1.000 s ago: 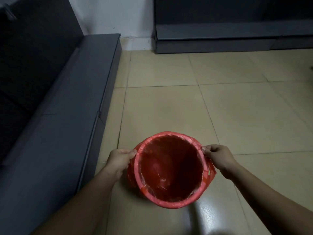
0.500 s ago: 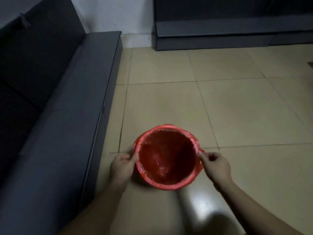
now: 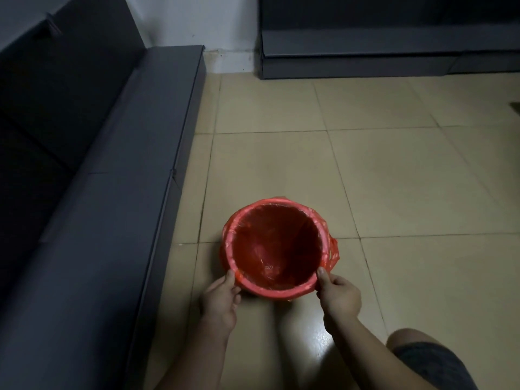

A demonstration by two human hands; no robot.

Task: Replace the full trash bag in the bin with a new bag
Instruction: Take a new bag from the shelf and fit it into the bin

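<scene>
Red bin (image 3: 277, 291) now set down on the tiles, lower centre of the frame.
Rim gripped by left hand (image 3: 221, 301) and right hand (image 3: 339, 295), shifted to the near edge; new bag (image 3: 332, 250) looks fitted.

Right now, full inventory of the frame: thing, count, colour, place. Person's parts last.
bin: 1, red, on the floor, lower centre, upright, nothing visible inside.
trash bag: 1, red translucent, lining the bin, edge folded over the rim, loose flap at right.
sofa: 1, dark grey, along the left.
cabinet: 1, dark grey, against the far wall, top right.
floor: beige tiles, glare near the bottom.
wall: white, top centre.
left hand: 1, fingers on the bag at the bin's near-left rim.
right hand: 1, fingers on the bag at the near-right rim.
knee: 1, dark shorts, bottom right.
</scene>
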